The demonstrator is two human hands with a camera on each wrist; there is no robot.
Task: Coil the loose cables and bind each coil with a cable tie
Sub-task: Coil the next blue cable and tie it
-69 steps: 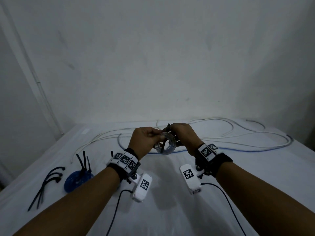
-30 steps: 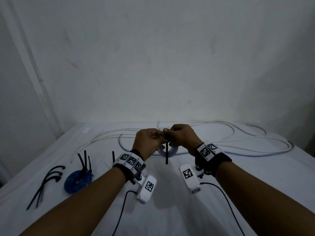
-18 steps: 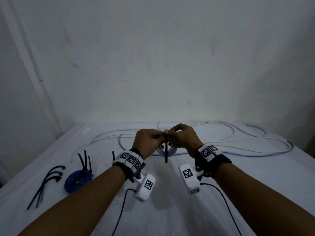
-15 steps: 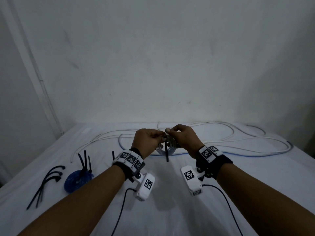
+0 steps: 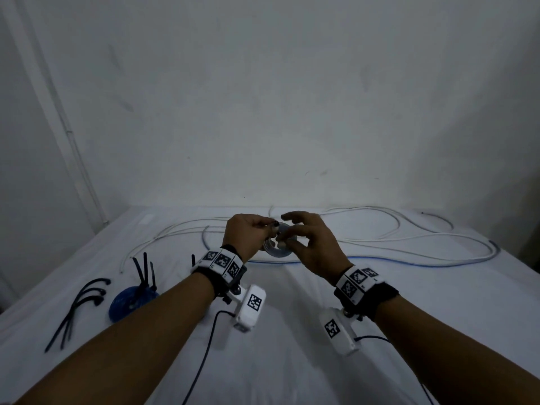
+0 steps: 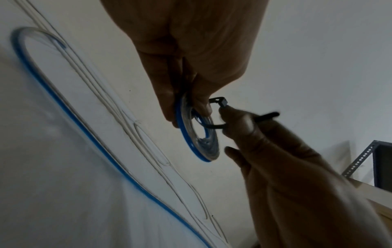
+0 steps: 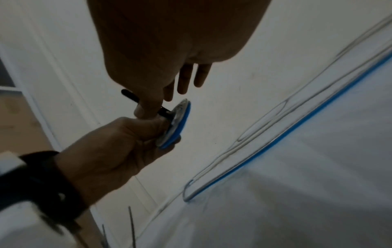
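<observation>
Left hand (image 5: 248, 235) pinches the small flat coil of clear, blue-edged cable (image 6: 196, 132), holding it upright above the white-sheeted counter (image 5: 292, 346) so the centre hole stays reachable. A black plastic cable tie (image 6: 216, 114) loops through that hole and round the windings; its square head sits just beside the left thumb. Right hand (image 5: 312, 244) pinches the tie's tail between thumb and forefinger, the other fingers (image 7: 191, 75) spread loose and straight, likely to keep clear of the coil. The loop looks slack, so the tie is probably threaded but not cinched; the head view is too small to confirm.

So: left grip closed on the coil, right grip closed on the tie tail. The next move calls for pulling the tail while the left hand braces the coil; the risk is windings slipping out of the pinch.

On the counter: long loose white and blue cables (image 5: 380, 244) lie uncoiled behind the hands, a bound blue coil (image 5: 128, 302) with tie tails sticking up sits at left, and spare black ties (image 5: 79, 311) lie beside it.
</observation>
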